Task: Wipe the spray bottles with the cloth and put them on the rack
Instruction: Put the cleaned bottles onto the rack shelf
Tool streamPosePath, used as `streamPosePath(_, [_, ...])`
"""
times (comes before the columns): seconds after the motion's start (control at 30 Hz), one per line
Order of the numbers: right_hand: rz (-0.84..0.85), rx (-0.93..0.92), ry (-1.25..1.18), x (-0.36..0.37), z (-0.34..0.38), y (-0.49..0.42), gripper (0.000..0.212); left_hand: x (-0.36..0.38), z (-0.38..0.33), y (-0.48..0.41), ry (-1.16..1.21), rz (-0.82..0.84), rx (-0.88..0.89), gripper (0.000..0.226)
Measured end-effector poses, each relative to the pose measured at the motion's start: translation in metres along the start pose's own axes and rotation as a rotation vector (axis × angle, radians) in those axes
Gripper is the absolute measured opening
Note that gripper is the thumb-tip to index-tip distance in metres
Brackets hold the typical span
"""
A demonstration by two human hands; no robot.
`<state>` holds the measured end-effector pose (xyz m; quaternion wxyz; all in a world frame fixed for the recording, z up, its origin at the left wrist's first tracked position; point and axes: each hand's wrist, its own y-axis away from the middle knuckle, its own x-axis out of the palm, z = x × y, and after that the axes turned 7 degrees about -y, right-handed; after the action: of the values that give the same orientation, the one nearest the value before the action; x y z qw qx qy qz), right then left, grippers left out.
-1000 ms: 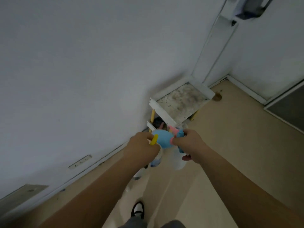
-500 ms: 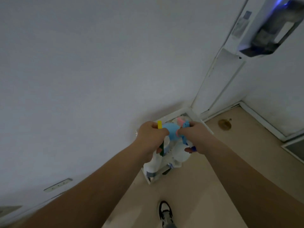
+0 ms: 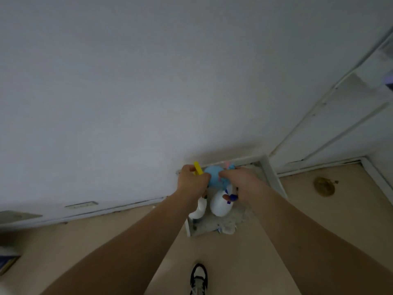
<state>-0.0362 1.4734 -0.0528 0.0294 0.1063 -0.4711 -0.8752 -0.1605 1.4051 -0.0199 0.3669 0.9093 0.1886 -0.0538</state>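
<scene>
Plain white wall (image 3: 127, 92) fills most of the view; light dim and flat. Beige floor (image 3: 340, 226) below, white baseboard (image 3: 127, 207) along the join. Round brown spot (image 3: 323, 186) on floor near the right corner. White panel (image 3: 340, 128) far right.

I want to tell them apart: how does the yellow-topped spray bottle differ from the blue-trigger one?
The left hand grips the yellow-topped spray bottle; the right hand grips the blue-trigger spray bottle. The yellow-topped one is mostly hidden behind the wrist; the blue-trigger one shows its rounded body. Both are white.

Grubby white rack (image 3: 273, 177), perhaps a rag (image 3: 228, 228)
</scene>
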Motion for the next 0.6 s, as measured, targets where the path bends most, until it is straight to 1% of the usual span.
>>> streamPosePath(0.1, [0.036,-0.002,0.011,0.008,0.003,-0.012,0.042,-0.004,0.004,-0.012,0.038,-0.047,-0.023,0.025])
streamPosePath(0.17, [0.059,-0.017,0.018,0.011,0.001,-0.017,0.045,-0.006,0.01,-0.017,0.048,-0.064,-0.042,0.016])
streamPosePath(0.2, [0.062,-0.032,0.017,0.013,0.0,-0.019,0.045,-0.007,0.014,-0.019,0.057,-0.069,-0.043,0.016])
streamPosePath(0.3, [0.078,-0.071,0.022,0.014,-0.002,-0.019,0.05,-0.002,0.02,-0.02,0.074,-0.047,-0.019,0.021])
streamPosePath(0.37, [0.125,-0.069,0.022,0.014,-0.005,-0.016,0.052,0.004,0.023,-0.016,0.081,-0.041,0.015,0.034])
streamPosePath(0.4, [0.139,-0.061,0.016,0.014,-0.007,-0.014,0.048,0.006,0.024,-0.013,0.079,-0.031,0.022,0.038])
streamPosePath(0.43, [0.136,-0.06,0.008,0.014,-0.011,-0.012,0.042,0.008,0.028,-0.011,0.074,-0.029,0.027,0.035])
streamPosePath(0.47, [0.123,-0.071,-0.004,0.013,-0.016,-0.011,0.037,0.009,0.032,-0.008,0.073,-0.032,0.024,0.026])
streamPosePath(0.5, [0.101,-0.085,-0.019,0.012,-0.02,-0.01,0.035,0.009,0.036,-0.005,0.068,-0.028,0.019,0.025])
streamPosePath(0.53, [0.081,-0.089,-0.05,0.011,-0.024,-0.009,0.038,0.009,0.04,-0.002,0.073,-0.017,0.011,0.034])
streamPosePath(0.57, [0.062,-0.088,-0.088,0.011,-0.028,-0.007,0.042,0.008,0.045,0.001,0.071,-0.017,0.017,0.038])
streamPosePath(0.6, [0.046,-0.089,-0.129,0.01,-0.032,-0.006,0.047,0.008,0.051,0.001,0.054,-0.045,0.03,0.036])
